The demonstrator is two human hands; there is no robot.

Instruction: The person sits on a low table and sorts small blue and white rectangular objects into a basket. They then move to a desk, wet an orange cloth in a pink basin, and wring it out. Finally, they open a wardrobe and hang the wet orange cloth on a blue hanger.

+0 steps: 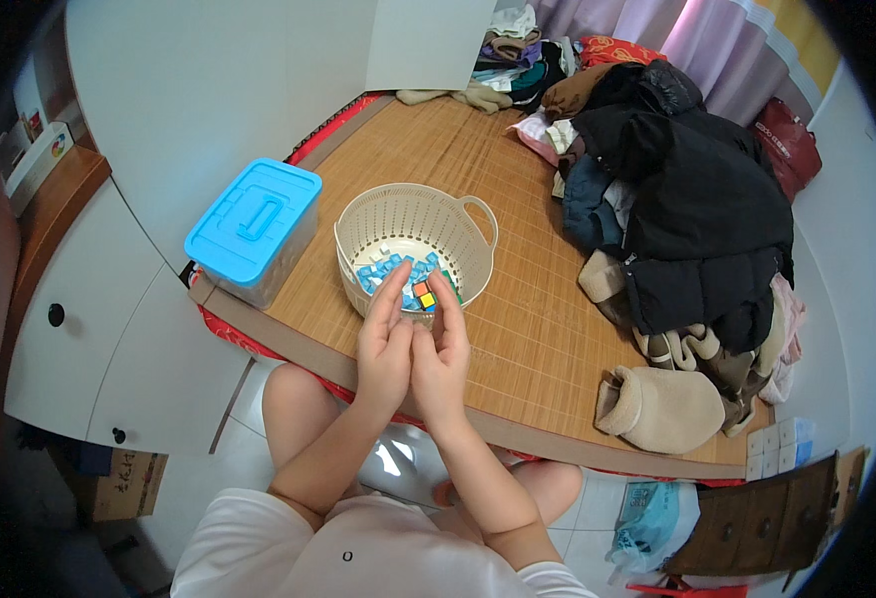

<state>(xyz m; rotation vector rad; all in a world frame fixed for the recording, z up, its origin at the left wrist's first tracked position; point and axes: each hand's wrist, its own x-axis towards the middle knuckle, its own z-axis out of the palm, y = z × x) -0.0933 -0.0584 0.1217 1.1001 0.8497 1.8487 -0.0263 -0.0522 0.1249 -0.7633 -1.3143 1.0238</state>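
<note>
My left hand (386, 344) and my right hand (440, 349) are side by side at the near rim of a cream plastic basket (358, 214), wrists close, palms turned toward each other. Their fingers stretch forward over it, and I see nothing gripped. Inside lie several small blue and white tile-like pieces (378, 269). A puzzle cube (424, 294) with orange, yellow and green faces shows between and behind my fingertips, partly covered by the right ones. Whether the fingers touch it I cannot tell. The inner palms are hidden.
A clear box with a blue lid (254, 221) stands left of the basket on the mat-covered platform (528, 329). Piled dark clothes (697, 199) lie at the right, with a beige fleece item (662, 409) nearer. White cabinets (89, 329) line the left.
</note>
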